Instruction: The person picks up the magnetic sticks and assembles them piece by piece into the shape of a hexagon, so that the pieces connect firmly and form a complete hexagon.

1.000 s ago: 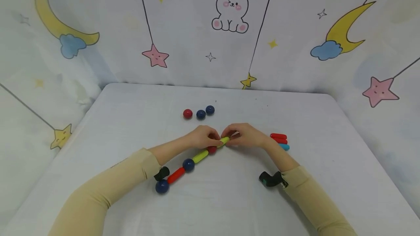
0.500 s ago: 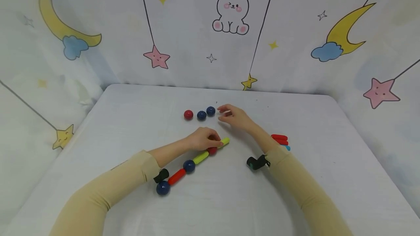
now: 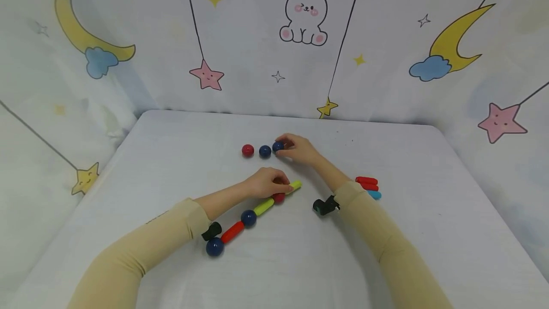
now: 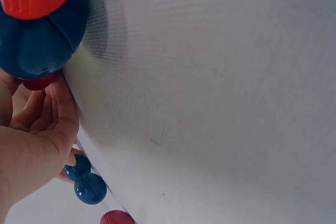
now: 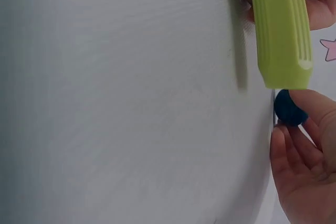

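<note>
My left hand [image 3: 266,182] pinches a yellow-green rod [image 3: 296,185] at the far end of a chain on the table. Down the chain come a red ball [image 3: 279,198], another yellow-green rod [image 3: 263,207], a blue ball [image 3: 249,218], a red rod [image 3: 233,232] and a blue end ball [image 3: 215,247]. Farther back, my right hand [image 3: 299,149] has thumb and fingers around a loose blue ball [image 3: 278,146]. In the right wrist view, the thumb touches that blue ball [image 5: 290,109], and the held rod [image 5: 281,35] juts out above it.
Left of the right hand lie another blue ball [image 3: 265,151] and a red ball [image 3: 248,150]. Two red rods [image 3: 367,180] and a blue rod [image 3: 374,195] lie beside the right forearm. A patterned cloth [image 3: 240,32] stands behind the table [image 3: 193,132].
My right hand has left the yellow-green rod, reached back to the loose balls and taken hold of the rightmost blue one. The left hand has stayed on the chain.
</note>
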Demonstrator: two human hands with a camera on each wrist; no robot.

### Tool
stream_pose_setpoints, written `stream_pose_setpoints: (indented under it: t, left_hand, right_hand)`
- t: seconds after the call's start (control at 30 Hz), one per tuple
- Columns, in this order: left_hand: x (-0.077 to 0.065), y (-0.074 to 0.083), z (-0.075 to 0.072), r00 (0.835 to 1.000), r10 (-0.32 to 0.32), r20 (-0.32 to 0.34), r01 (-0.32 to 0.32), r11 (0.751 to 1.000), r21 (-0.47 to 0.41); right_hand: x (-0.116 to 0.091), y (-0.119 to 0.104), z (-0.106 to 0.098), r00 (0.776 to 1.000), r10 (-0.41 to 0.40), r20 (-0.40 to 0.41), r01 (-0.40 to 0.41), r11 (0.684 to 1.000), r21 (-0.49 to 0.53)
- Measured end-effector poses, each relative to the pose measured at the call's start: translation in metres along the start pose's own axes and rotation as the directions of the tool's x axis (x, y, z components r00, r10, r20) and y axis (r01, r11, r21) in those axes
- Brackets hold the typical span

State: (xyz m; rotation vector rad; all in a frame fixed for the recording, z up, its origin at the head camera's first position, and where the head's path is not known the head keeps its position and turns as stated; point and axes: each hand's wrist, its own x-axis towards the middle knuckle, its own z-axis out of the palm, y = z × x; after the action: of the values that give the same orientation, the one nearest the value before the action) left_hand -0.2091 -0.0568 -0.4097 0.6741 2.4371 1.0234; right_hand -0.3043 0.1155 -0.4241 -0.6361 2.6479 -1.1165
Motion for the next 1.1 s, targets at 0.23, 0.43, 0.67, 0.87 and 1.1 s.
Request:
stream_pose_setpoints:
  t: [0.23,0.43,0.67,0.87,1.1]
  left_hand:
    - [-0.001,-0.001,0.002,1.000,0.005,-0.010,-0.005,1.000,-0.015]
    - [-0.004,-0.003,0.002,0.999,0.005,-0.033,-0.005,1.000,-0.018]
    - [-0.004,-0.006,0.004,0.999,-0.004,-0.039,0.003,0.999,-0.033]
    - [-0.003,-0.007,0.006,0.999,-0.001,-0.041,-0.001,0.999,-0.050]
    - [-0.001,-0.005,0.005,1.000,-0.006,-0.027,0.005,0.999,-0.035]
  right_hand:
    - [-0.036,0.008,-0.012,0.997,0.024,0.069,-0.026,0.999,0.025]
    - [-0.073,0.020,-0.024,0.993,0.021,0.118,-0.031,0.996,0.082]
    - [-0.099,0.027,-0.028,0.989,0.019,0.150,-0.037,0.992,0.120]
    - [-0.108,0.023,-0.026,0.987,0.021,0.159,-0.042,0.990,0.134]
    - [-0.112,0.023,-0.025,0.988,0.016,0.155,-0.042,0.985,0.167]
